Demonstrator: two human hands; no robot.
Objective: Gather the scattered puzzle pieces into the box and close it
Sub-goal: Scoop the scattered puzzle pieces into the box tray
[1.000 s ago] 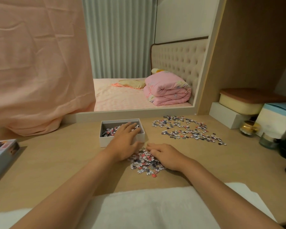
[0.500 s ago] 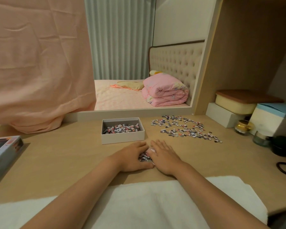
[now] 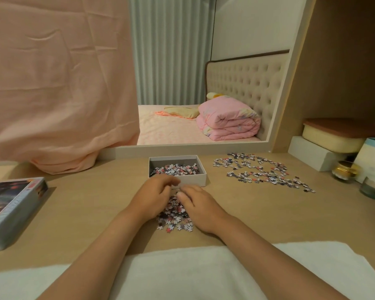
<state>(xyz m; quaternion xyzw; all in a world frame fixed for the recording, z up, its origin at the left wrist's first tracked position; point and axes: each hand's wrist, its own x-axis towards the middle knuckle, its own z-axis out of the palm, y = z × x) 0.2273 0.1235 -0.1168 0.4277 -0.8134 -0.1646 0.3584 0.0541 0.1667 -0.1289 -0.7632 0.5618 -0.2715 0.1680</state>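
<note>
Puzzle pieces (image 3: 174, 215) lie in a loose heap on the table (image 3: 85, 213), just in front of the open box (image 3: 191, 180), which already holds a layer. A second scatter (image 3: 262, 172) lies well apart to the right. The left hand (image 3: 154, 195) and right hand (image 3: 200, 204) flank the heap, fingers bent inward against it. The left fingertips are blurred, so I cannot tell whether either hand actually holds any. Such pieces are likely light, thin, stiff card that slides on smooth wood, so cupping both palms under the heap's edges should beat pinching singles. The lid (image 3: 11, 211) sits far left.
</note>
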